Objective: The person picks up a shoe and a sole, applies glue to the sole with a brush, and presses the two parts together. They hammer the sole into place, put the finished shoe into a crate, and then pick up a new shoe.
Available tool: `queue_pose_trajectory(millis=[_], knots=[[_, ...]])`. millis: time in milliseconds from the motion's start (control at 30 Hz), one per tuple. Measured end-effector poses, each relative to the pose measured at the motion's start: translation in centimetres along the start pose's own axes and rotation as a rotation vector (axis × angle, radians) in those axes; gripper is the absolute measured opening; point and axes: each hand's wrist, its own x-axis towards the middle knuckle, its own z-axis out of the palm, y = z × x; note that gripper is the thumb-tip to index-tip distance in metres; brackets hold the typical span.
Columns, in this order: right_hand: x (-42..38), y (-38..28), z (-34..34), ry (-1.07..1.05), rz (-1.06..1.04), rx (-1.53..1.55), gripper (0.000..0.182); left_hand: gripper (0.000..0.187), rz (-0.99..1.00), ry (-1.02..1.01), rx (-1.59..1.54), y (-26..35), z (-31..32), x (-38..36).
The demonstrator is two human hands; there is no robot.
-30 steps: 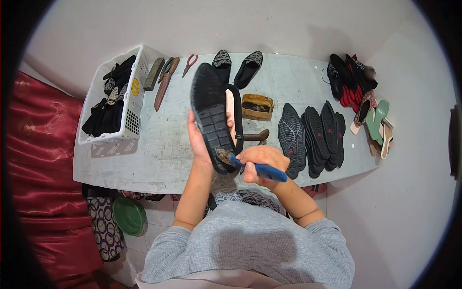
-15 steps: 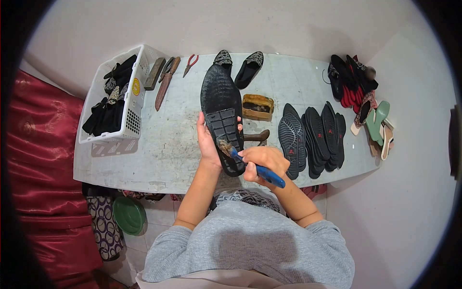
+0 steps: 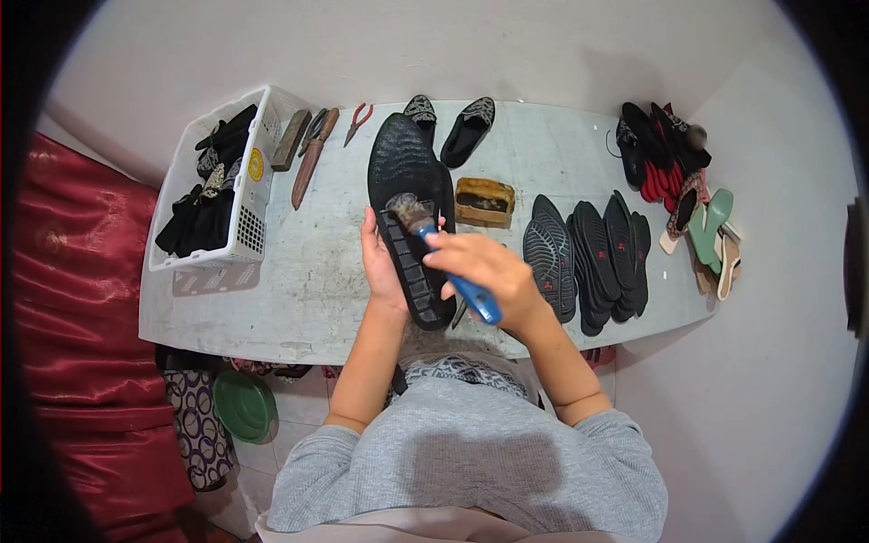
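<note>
A black shoe sole (image 3: 398, 158) lies along my left hand (image 3: 384, 271), held up over the table with its toe end pointing away from me; a second black layer shows behind its right edge. The upper part looks wet and shiny, while the heel part has a grid of hollow cells. My right hand (image 3: 496, 279) grips a brush (image 3: 478, 301) by its blue handle. Its brown bristles rest on the sole near the top of the grid. A worn yellow tub (image 3: 484, 219) with dark contents stands just right of the sole.
Stacked black soles (image 3: 597, 262) lie to the right, with assorted shoes (image 3: 665, 154) behind them. A white basket (image 3: 249, 204) of black shoe pieces stands left, beside a knife (image 3: 312, 163) and red-handled pliers (image 3: 358, 124). Two patterned flats (image 3: 471, 131) sit at the back.
The brush has moved up the sole, from the heel grid towards its middle, with my right hand. The sole has shifted slightly left and turned a little.
</note>
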Motion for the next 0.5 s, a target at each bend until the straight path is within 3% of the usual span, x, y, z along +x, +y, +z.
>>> queue_pose_trajectory(millis=[33,100,200,300,467,500], knots=[[-0.3,0.2,0.3,-0.059,-0.053,-0.008,0.029,0.071,-0.019,-0.089,0.041,0.3,-0.8,0.2],[-1.0,0.2,0.5,-0.094,-0.078,0.021,0.029,0.071,0.037,0.058,0.123,1.7,-1.2,0.6],[-2.1,-0.3,0.3,-0.187,-0.062,0.145,0.027,0.065,0.208,0.097,0.157,2.7,-0.8,0.7],[-2.4,-0.3,-0.9,-0.277,-0.015,0.223,0.027,0.063,0.2,0.053,0.129,3.2,-1.0,0.5],[-1.5,0.3,-1.8,-0.285,0.037,0.335,0.027,0.065,0.23,0.112,0.15,2.7,0.0,0.6],[-1.2,0.3,-1.5,-0.208,0.027,0.287,0.027,0.065,0.195,0.068,0.124,2.5,-0.4,0.6]])
